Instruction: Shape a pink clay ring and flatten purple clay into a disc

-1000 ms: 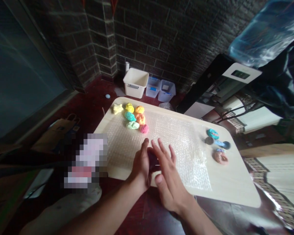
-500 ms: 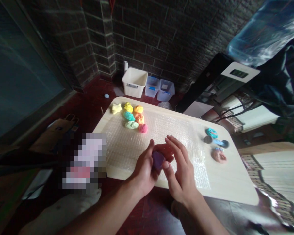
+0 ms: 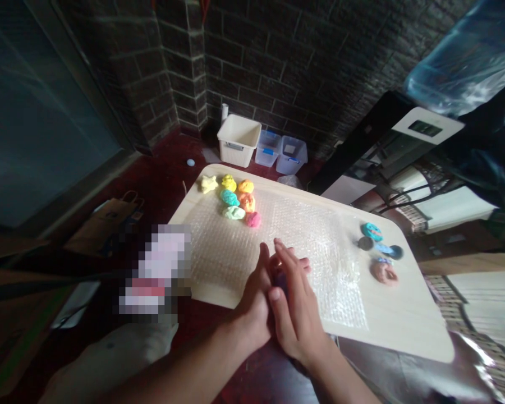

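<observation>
Between my palms, above the near edge of the table, is a purple lump of modelling clay [image 3: 280,278], mostly hidden by fingers. My left hand [image 3: 256,306] cups it from the left and below. Pressed over it from the right is my right hand [image 3: 297,314], its fingers lying across those of the left. Beyond them on bubble wrap [image 3: 303,230] and bare wood sit several bright clay pieces, among them a pink ball [image 3: 253,219], an orange lump [image 3: 247,202], a teal one [image 3: 229,197] and a pale green one [image 3: 234,212].
The pale wooden table [image 3: 421,331] carries a teal decorated piece [image 3: 372,231], a dumbbell-like blue and dark item [image 3: 382,248] and a pinkish-brown piece [image 3: 385,272] at right. Behind it on the floor stand a white bin [image 3: 238,143] and clear boxes [image 3: 292,154].
My right hand has closed in against the left, covering most of the purple clay that showed before. The whole view has shifted slightly, so the table things appear further right.
</observation>
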Motion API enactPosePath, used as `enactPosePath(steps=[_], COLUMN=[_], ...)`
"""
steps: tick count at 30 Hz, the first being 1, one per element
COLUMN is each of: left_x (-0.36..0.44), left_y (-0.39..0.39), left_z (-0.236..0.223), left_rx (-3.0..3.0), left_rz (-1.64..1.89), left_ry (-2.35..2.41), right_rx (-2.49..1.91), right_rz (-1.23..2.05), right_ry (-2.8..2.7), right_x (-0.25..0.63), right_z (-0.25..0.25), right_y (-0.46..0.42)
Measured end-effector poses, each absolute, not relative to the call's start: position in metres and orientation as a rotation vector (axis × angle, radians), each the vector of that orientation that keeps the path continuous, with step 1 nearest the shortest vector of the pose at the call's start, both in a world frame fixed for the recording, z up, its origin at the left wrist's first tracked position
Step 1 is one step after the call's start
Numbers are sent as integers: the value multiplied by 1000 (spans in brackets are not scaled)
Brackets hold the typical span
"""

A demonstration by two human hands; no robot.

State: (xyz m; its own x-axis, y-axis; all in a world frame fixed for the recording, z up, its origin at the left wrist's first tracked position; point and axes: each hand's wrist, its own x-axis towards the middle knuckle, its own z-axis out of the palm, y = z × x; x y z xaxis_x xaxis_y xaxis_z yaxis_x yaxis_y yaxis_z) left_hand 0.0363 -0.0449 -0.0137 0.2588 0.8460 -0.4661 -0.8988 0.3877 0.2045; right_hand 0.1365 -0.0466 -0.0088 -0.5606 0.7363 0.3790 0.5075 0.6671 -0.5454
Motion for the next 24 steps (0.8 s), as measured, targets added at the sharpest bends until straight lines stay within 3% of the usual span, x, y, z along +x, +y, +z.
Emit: enactPosePath(steps=[6, 13, 18, 24], left_x=[33, 33, 35, 27], left_y=[-49, -45, -44, -38], left_z=[-6, -4, -24, -22], left_rx=[-349, -327, -338, -237], left_rz=[1179, 1131, 1078, 1142], left_ry=[495, 541, 342, 530], right_rx=[-837, -1034, -948, -879], right_rz=[271, 99, 355, 730], right_ry=[-2236, -2176, -2404, -2274], right_x=[140, 162, 138, 139], right_z=[-7, 5, 4, 3], right_y=[-32, -16, -36, -45])
